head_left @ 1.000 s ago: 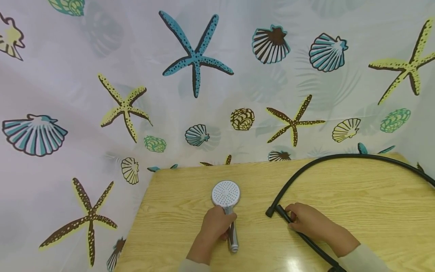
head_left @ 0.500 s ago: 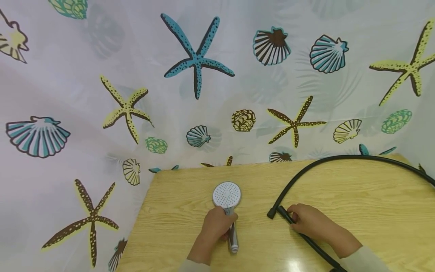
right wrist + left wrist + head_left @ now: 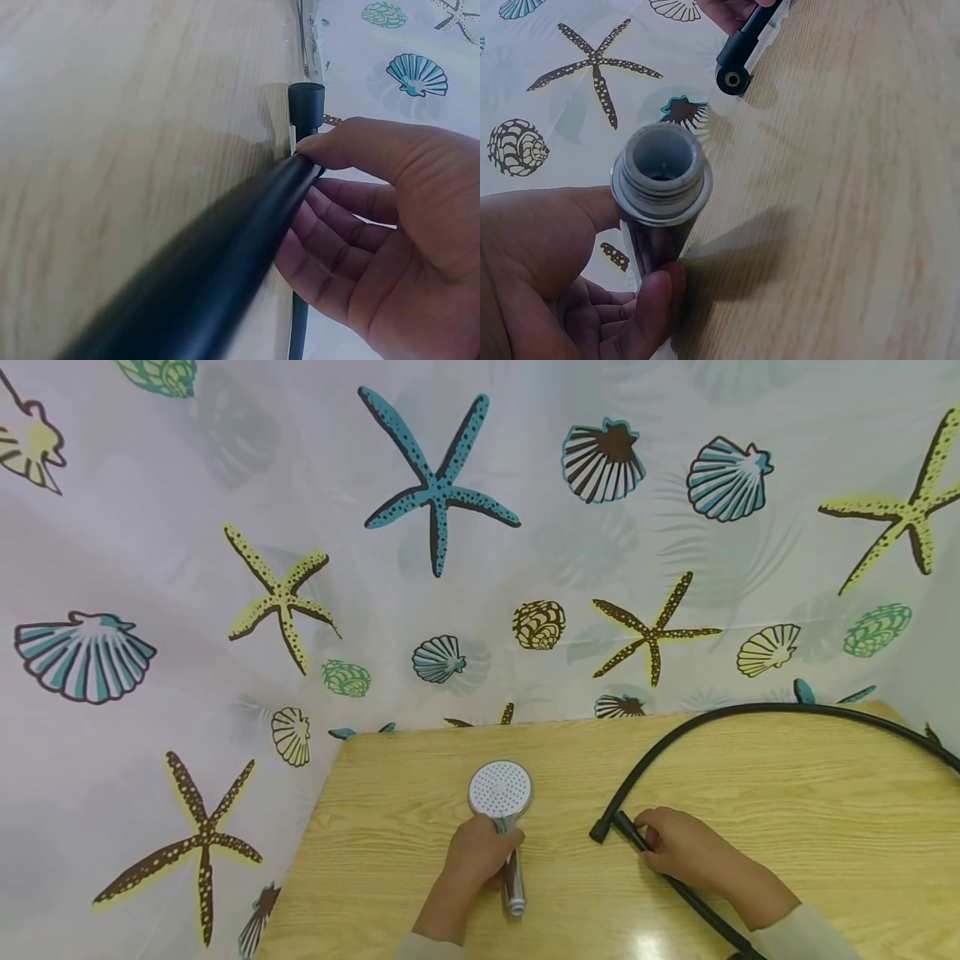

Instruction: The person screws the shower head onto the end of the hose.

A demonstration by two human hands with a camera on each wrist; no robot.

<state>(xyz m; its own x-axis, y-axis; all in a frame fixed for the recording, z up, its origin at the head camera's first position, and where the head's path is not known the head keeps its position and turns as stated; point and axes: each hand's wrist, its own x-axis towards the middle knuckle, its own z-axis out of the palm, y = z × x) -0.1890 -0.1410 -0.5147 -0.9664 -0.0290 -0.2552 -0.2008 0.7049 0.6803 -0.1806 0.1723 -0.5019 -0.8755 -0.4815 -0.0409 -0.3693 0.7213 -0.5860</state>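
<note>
In the head view my left hand (image 3: pixel 476 853) grips the handle of a chrome shower head (image 3: pixel 499 789), its round white spray face up and away from me. The left wrist view shows the threaded end (image 3: pixel 662 176) of that handle pointing at the camera, with a hollow opening. To the right, my right hand (image 3: pixel 686 852) pinches a black shower hose (image 3: pixel 701 910) just behind its end fitting between thumb and fingers. That fitting's round opening (image 3: pixel 733 79) faces the shower head's side. Beside it lies another black hose end (image 3: pixel 598 831), also seen as a cap-like connector (image 3: pixel 307 105).
A wood-grain table (image 3: pixel 397 802) lies under both hands. From the second end, the hose curves (image 3: pixel 750 706) along the back of the table and leaves at the right edge. A white curtain (image 3: pixel 495 527) printed with starfish and shells stands behind and at the left.
</note>
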